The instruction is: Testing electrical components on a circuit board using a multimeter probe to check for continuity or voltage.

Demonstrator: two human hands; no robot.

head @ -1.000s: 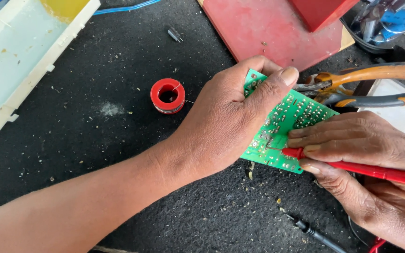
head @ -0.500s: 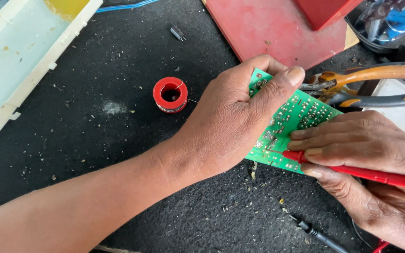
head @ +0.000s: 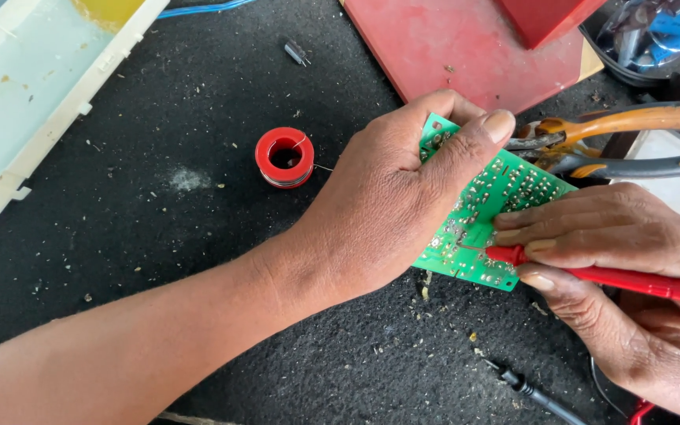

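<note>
Left hand (head: 387, 212) clamps the green circuit board (head: 505, 205) tilted, right hand (head: 631, 260) beside it pinching the red probe (head: 592, 275), tip touching the board's near edge.

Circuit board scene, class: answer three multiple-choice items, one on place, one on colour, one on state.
1. Where does the red solder spool lie?
A. Left of the left hand
B. On the circuit board
C. Under the pliers

2. What colour is the probe in the right hand?
A. Blue
B. Red
C. Yellow

3. How is the board?
A. Lying untouched
B. Snapped in two
C. Held, probe tip on it

Answers: 1 A, the spool sits on the black mat beyond the knuckles; 2 B, its shaft is red; 3 C, the left hand's grip is on the board's edge.
</note>
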